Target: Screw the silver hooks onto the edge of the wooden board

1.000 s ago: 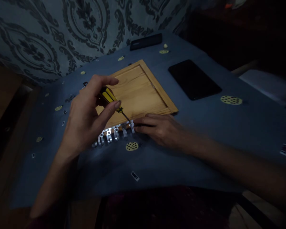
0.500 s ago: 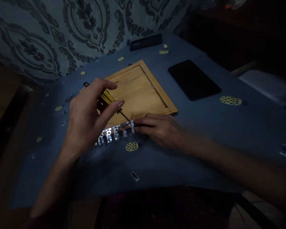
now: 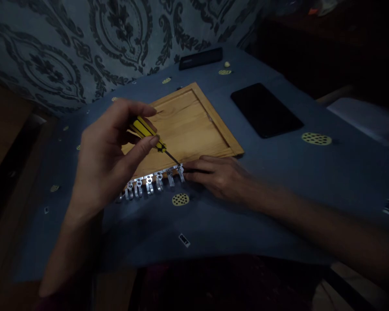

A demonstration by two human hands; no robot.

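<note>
My left hand (image 3: 103, 151) has a yellow-and-black screwdriver (image 3: 147, 133) loosely between thumb and fingers; its handle leans up and to the left. The dark shaft slants down to the right end of a silver metal hook rail (image 3: 144, 178), which bears several curved hooks. That rail lies along the near edge of a wooden board (image 3: 184, 123) with a raised border. Pressed together, the fingers of my right hand (image 3: 218, 175) grip the right end of the rail, beside the screwdriver tip. The exact contact of tip and rail is too small to make out.
A black phone (image 3: 266, 110) lies right of the board. Another dark, flat object (image 3: 201, 58) is at the back by the patterned wall covering (image 3: 123, 30), near a small pale round thing (image 3: 227, 64). A blue printed cloth (image 3: 233, 229) covers the table. The light is dim.
My left hand has shifted left, its thumb and fingers turned about the screwdriver handle, so more of the rail shows. The right hand stays at the rail's end.
</note>
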